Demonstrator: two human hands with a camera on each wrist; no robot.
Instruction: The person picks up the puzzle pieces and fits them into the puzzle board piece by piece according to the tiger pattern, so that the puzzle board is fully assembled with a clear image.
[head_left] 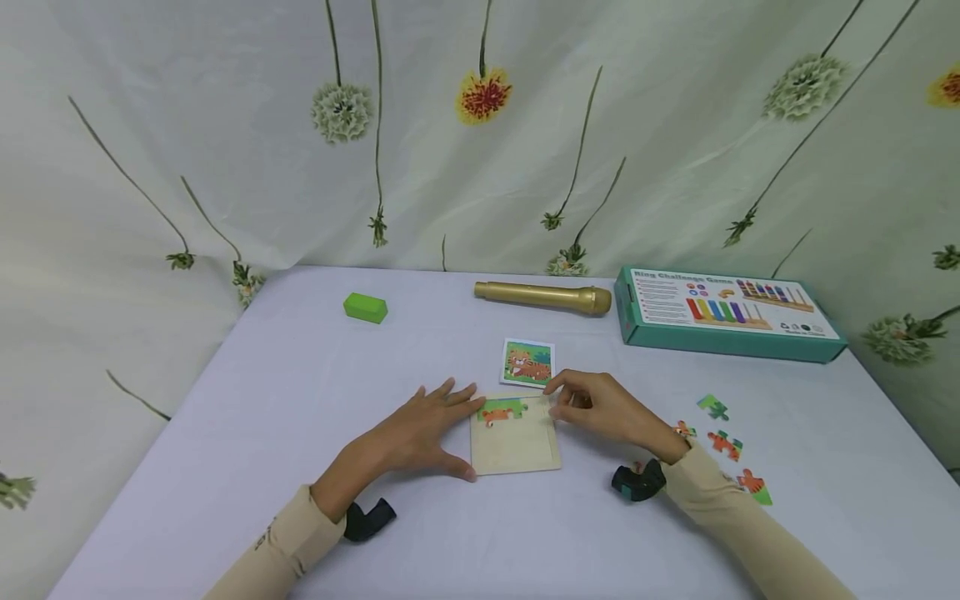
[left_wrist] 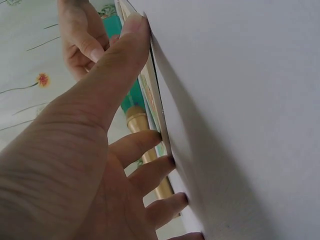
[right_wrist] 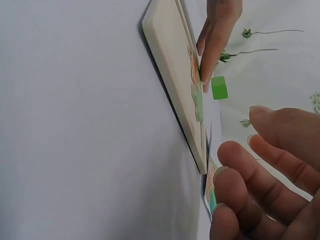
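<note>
A square wooden puzzle tray (head_left: 516, 450) lies on the table, with joined tiger puzzle pieces (head_left: 501, 411) along its top left. My left hand (head_left: 427, 429) spreads its fingers against the tray's left side, thumb at the lower corner and index finger near the upper one. At the tray's upper right corner is my right hand (head_left: 600, 404), its fingers loosely bent. In the right wrist view nothing shows between that thumb and the fingers (right_wrist: 231, 190). Just behind the tray lies a tiger picture card (head_left: 528, 363), close to the right fingertips.
Several loose puzzle pieces (head_left: 725, 445) lie at the right, some partly hidden by the right forearm. Farther back are a green block (head_left: 365, 307), a gold microphone-shaped object (head_left: 543, 297) and a teal game box (head_left: 735, 317). A flowered cloth (head_left: 450, 167) hangs behind the table.
</note>
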